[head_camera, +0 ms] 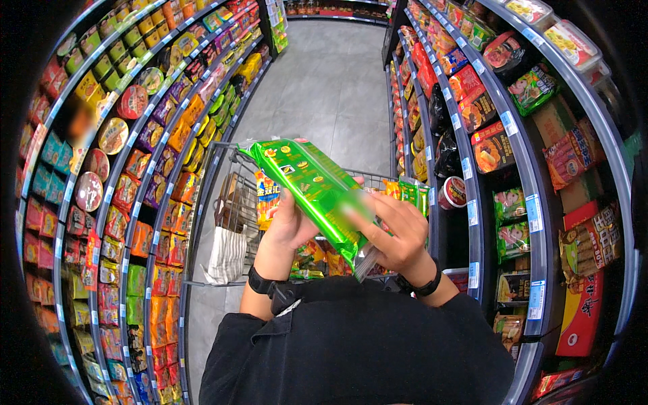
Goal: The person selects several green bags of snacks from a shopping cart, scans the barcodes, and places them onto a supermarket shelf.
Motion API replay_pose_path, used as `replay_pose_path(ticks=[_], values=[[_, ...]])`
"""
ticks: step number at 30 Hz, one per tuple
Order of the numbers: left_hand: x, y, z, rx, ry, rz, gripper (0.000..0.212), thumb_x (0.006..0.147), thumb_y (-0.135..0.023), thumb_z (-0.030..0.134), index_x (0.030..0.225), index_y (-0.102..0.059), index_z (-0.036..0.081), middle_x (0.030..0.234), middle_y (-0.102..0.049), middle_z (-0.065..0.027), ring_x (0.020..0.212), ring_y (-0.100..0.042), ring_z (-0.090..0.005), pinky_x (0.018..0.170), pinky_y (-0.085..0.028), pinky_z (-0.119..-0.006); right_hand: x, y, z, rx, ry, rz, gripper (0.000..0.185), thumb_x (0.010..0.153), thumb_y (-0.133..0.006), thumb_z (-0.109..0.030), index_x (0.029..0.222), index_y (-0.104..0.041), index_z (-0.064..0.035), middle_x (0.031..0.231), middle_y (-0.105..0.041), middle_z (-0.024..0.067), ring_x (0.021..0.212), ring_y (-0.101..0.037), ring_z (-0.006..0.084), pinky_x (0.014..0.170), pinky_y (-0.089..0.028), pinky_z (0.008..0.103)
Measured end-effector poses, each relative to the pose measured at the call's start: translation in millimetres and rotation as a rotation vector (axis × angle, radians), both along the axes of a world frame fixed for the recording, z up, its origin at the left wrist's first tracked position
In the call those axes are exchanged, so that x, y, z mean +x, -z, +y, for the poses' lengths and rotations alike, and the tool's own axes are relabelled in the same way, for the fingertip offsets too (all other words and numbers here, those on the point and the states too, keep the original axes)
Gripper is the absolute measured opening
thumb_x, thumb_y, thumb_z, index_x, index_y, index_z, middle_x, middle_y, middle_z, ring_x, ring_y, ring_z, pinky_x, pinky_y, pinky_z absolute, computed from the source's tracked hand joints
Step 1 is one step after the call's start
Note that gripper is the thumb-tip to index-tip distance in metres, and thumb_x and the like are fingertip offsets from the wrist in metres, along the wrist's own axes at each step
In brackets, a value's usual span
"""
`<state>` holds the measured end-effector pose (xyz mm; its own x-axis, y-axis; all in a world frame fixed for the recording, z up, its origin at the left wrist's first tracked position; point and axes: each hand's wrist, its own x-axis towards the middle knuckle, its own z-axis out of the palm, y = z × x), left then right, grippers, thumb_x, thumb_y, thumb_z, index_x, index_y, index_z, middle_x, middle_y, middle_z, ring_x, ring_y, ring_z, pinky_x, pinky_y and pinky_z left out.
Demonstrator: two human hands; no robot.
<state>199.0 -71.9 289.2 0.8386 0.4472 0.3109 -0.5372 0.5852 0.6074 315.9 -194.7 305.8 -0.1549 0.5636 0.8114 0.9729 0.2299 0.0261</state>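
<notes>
A long green plastic food packet (314, 187) lies tilted across my two hands, its printed side up. My left hand (286, 223) grips its lower left edge, with the thumb along the side. The fingers of my right hand (395, 228) rest on its near right part, which is partly blurred; whether they also grip it from beneath is unclear. Below and beyond the packet stands a wire shopping cart (228, 162). In the cart are a yellow and blue food packet (267, 197), a striped cloth bag (228, 255) and several colourful packets (311, 258).
Shelves of noodle bowls and bagged food (136, 182) curve along the left. The right shelves (506, 121) hold boxes, sausage packs, a round tub (452, 192) and a red carton (579, 319). Grey tiled floor (324, 76) runs between them towards a far shelf (336, 11).
</notes>
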Motion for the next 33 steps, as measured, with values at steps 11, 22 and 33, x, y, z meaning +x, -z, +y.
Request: replay_pose_path(ticks=[11, 22, 33], values=[[5.7, -5.3, 3.9, -0.06, 0.048, -0.201, 0.095, 0.052, -0.069, 0.042, 0.126, -0.025, 0.002, 0.126, -0.033, -0.0177, 0.119, -0.023, -0.0418, 0.094, -0.029, -0.051, -3.4, 14.4, -17.0, 0.188, -0.031, -0.127, 0.02, 0.071, -0.059, -0.021, 0.091, -0.061, -0.02, 0.094, -0.056, -0.0018, 0.085, -0.05, 0.012, 0.073, -0.039, 0.0277], [5.9, -6.9, -5.9, -0.077, 0.021, -0.15, 0.117, 0.041, -0.063, 0.069, 0.128, -0.02, 0.003, 0.13, -0.022, -0.0221, 0.119, -0.02, -0.0431, 0.091, -0.033, -0.05, -1.3, 17.0, -31.2, 0.246, 0.041, -0.186, 0.031, 0.065, -0.069, -0.018, 0.092, -0.057, -0.0252, 0.087, -0.041, -0.0024, 0.08, -0.038, 0.0137, 0.065, -0.038, 0.027], [7.2, -8.9, -7.1, -0.076, 0.014, -0.152, 0.113, 0.045, -0.064, 0.066, 0.129, -0.019, 0.006, 0.13, -0.022, -0.0226, 0.118, -0.023, -0.0443, 0.09, -0.032, -0.056, 1.1, 16.9, -24.3, 0.326, 0.011, -0.16, 0.026, 0.065, -0.059, -0.012, 0.089, -0.062, -0.0219, 0.078, -0.044, -0.0055, 0.073, -0.039, 0.0114, 0.064, -0.037, 0.0253]])
